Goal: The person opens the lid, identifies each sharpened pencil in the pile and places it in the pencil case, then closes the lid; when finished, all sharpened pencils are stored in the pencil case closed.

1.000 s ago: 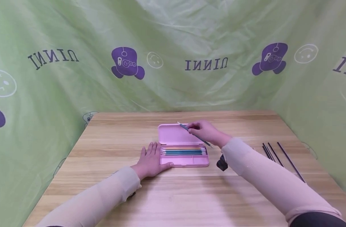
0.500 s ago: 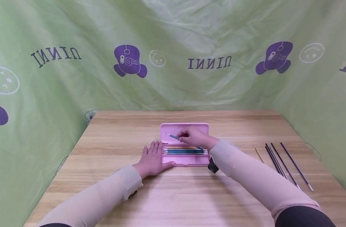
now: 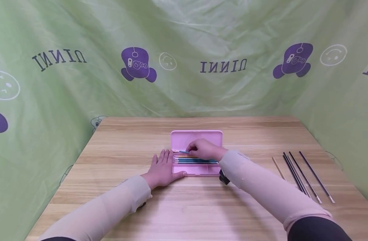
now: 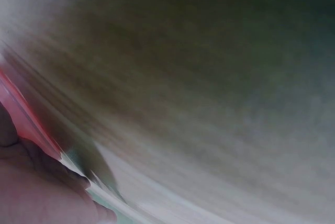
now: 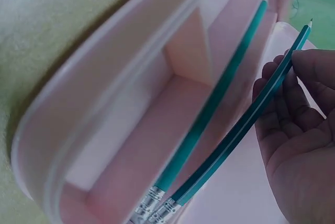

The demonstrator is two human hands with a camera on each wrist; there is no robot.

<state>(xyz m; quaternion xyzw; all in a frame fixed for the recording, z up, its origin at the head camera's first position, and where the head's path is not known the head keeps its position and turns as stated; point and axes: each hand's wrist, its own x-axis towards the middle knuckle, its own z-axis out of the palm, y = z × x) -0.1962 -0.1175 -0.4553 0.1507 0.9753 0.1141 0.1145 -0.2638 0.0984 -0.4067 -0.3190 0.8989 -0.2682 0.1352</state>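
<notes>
An open pink pencil case [image 3: 196, 138] lies mid-table, its tray [image 3: 199, 171] holding several teal and orange pencils. My right hand [image 3: 199, 149] pinches a teal pencil [image 3: 184, 152] low over the tray's back row, tip pointing left. In the right wrist view that teal pencil [image 5: 246, 127] lies along my fingers [image 5: 301, 69], its eraser end beside another teal pencil [image 5: 209, 114] lying in the tray [image 5: 131, 145]. My left hand [image 3: 162, 167] rests flat on the table, thumb against the case's front left corner. The left wrist view is blurred, showing only a pink edge [image 4: 23, 109].
Several dark thin pencils [image 3: 303, 175] and one light wooden one [image 3: 279, 168] lie in a row on the wooden table [image 3: 184, 207] at the right. Green printed cloth [image 3: 184, 50] hangs behind and at both sides.
My right hand has carried the teal pencil left and down, from above the lid to just over the tray's pencils. The left hand has stayed put.
</notes>
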